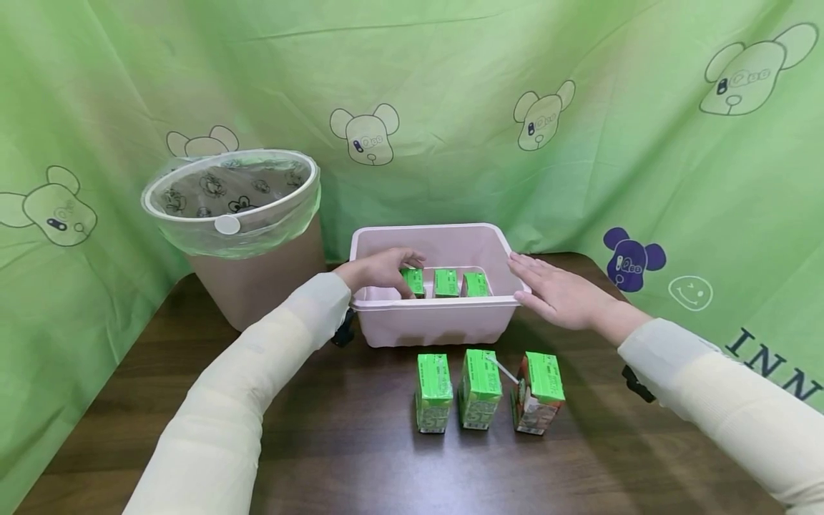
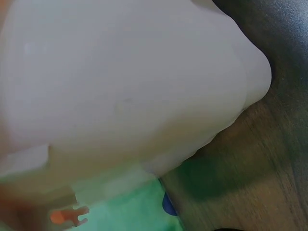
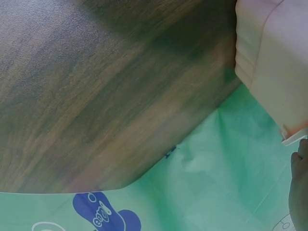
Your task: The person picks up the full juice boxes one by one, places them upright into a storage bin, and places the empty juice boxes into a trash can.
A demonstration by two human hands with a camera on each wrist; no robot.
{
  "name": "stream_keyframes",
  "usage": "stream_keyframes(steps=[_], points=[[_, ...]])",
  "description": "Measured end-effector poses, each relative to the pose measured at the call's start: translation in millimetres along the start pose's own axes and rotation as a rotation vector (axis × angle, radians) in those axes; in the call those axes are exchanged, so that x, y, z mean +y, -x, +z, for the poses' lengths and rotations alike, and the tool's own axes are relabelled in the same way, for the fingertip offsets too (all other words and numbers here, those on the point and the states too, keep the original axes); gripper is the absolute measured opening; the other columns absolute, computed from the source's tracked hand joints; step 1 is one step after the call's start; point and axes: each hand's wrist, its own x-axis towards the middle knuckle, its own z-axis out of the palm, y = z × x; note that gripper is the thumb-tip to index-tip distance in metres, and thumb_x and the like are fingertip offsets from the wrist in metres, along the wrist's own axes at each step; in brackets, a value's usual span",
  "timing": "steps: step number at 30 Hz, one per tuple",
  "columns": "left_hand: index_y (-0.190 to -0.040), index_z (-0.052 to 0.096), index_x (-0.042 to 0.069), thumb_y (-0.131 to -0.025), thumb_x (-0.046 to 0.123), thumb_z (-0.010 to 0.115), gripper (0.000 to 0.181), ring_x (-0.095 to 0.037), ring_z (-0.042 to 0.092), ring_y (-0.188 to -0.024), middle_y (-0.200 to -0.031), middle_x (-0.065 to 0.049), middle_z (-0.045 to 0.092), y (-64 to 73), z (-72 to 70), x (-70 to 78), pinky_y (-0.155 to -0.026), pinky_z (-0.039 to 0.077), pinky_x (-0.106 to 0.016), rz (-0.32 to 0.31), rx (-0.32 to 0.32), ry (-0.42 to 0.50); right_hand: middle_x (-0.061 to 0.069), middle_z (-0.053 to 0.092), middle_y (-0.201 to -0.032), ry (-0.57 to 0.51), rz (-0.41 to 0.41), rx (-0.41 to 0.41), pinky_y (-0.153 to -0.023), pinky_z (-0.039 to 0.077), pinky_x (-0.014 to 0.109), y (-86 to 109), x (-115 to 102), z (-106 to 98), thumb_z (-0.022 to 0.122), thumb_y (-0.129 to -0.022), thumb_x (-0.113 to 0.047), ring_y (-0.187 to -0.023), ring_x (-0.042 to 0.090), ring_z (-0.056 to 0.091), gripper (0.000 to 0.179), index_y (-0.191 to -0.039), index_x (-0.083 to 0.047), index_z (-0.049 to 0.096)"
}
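Note:
A pink plastic tub (image 1: 438, 325) stands on the table and holds three green-topped drink cartons in a row. My left hand (image 1: 381, 270) reaches over its left rim to the leftmost carton (image 1: 413, 277); the thumb is down beside the carton and the fingers spread loosely above its far side. The middle carton (image 1: 445, 282) and right carton (image 1: 476, 284) stand beside it. My right hand (image 1: 563, 290) has extended fingers against the tub's right rim. The left wrist view shows mostly the tub's pale wall (image 2: 134, 86); the right wrist view shows the tub's side (image 3: 276, 62) and part of my right hand (image 3: 301, 187).
In front of the tub stand a left carton (image 1: 433, 393), a middle carton (image 1: 480, 390) and a right carton (image 1: 538, 393) with a white straw sticking out near it. A bag-lined bin (image 1: 257, 279) stands at left. Green printed cloth (image 1: 444, 64) hangs behind the wooden table (image 1: 347, 443).

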Motion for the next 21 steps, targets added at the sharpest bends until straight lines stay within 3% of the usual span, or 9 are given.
stream_keyframes(steps=[11,21], points=[[-0.146,0.036,-0.001,-0.078,-0.002,0.079,0.080,-0.030,0.037,-0.137,-0.146,-0.019,0.043,5.2,-3.3,1.3,-0.112,0.032,-0.035,-0.001,0.017,0.074,0.023,0.026,-0.155,0.008,-0.008,-0.007,-0.114,0.022,0.051,-1.3,-2,-2,0.044,-0.103,-0.030,-0.142,0.037,0.023,0.059,-0.148,0.007,0.030],[-0.145,0.037,0.000,-0.079,-0.003,0.077,0.077,-0.036,0.040,-0.134,-0.143,-0.017,0.046,15.0,-13.3,12.2,-0.108,0.037,-0.037,0.035,0.062,0.140,0.023,0.026,-0.155,0.014,-0.008,-0.011,-0.114,0.023,0.052,-1.6,0,-1,0.044,-0.103,-0.030,-0.142,0.038,0.023,0.060,-0.148,0.006,0.030]])
